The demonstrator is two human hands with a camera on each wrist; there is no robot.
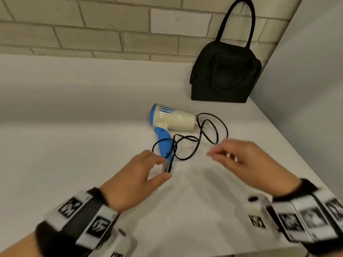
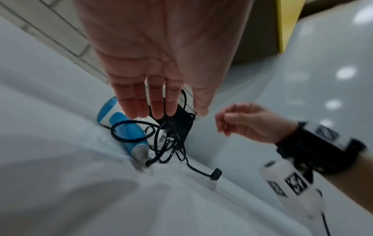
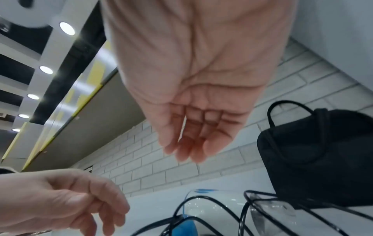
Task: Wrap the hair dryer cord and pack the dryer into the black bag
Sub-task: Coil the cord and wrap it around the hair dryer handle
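Hair dryer lies untouched on the desk; your left hand and right hand hover open, empty. Gather the tangled cord first; the black bag waits behind.

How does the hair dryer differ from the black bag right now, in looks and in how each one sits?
The hair dryer is cream and blue with a glossy shell; the black bag is plain dark and looks like soft fabric. The dryer lies on its side with its cord in loose loops beside it; the bag stands upright against the brick wall, handle up. The dryer is nearer the hands. Both rest on the white table, untouched.
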